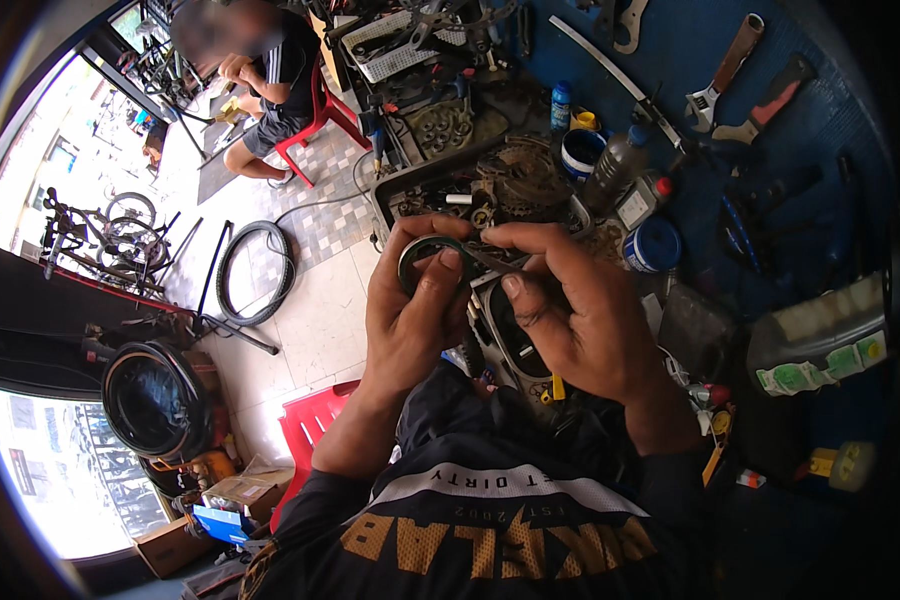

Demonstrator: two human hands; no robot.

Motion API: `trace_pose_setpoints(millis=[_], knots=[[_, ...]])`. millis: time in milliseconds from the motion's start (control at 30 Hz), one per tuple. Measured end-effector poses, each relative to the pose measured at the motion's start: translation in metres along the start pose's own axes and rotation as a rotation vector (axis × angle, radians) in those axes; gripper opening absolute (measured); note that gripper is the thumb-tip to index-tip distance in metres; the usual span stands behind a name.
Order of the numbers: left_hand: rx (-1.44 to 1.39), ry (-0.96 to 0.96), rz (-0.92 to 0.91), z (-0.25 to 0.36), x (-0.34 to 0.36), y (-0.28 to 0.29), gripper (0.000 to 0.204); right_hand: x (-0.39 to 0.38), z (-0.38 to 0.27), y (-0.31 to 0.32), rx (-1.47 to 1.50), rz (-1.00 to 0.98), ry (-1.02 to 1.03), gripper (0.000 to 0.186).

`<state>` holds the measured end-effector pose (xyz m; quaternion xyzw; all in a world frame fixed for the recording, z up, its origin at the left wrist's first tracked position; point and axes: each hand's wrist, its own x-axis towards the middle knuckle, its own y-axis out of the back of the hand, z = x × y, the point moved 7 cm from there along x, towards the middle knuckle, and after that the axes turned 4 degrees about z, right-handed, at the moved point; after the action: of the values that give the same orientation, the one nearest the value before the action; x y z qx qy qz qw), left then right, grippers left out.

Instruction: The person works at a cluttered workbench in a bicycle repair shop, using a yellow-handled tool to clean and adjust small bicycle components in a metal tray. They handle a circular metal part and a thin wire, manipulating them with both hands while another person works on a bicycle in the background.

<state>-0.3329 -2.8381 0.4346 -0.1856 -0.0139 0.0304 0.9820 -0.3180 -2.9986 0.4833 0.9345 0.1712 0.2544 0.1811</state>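
My left hand (410, 320) is closed around a small ring-shaped part (404, 264) with a dark green and silvery rim, the thumb pressed across its face. Close beside it, my right hand (595, 320) pinches a thin, pointed grey tool (492, 262) between thumb and fingers. The tool's tip points toward the ring; whether it touches the ring I cannot tell. Both hands are raised in front of my chest, over the near edge of a cluttered workbench.
Greasy sprockets (522, 172) lie in a bench tray, with blue tubs (652, 245) and a dark bottle (615, 168) to their right. An adjustable wrench (725, 75) hangs on the blue board. A person (270, 90) sits far left; a tyre (255, 272) lies on the floor.
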Motion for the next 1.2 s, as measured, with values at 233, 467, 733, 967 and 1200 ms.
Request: trace_pose_setpoints(millis=[233,467,733,967,1200], knots=[[0.09,-0.095,0.041,-0.002,0.0,0.0,0.021,-0.004,0.002,-0.018,0.052,0.045,-0.04,0.024],[0.083,-0.125,0.043,-0.002,0.0,0.002,0.021,0.001,0.0,-0.023,0.045,0.052,0.01,0.022],[0.115,-0.135,0.069,-0.001,-0.001,0.003,0.021,0.003,0.001,-0.023,0.04,0.024,-0.021,0.021],[0.158,-0.163,0.07,0.0,-0.001,0.002,0.021,0.004,0.003,-0.023,0.055,0.029,-0.032,0.019],[0.304,-0.266,0.111,-0.002,-0.002,0.003,0.02,0.004,0.005,-0.019,0.159,0.005,-0.074,0.017]])
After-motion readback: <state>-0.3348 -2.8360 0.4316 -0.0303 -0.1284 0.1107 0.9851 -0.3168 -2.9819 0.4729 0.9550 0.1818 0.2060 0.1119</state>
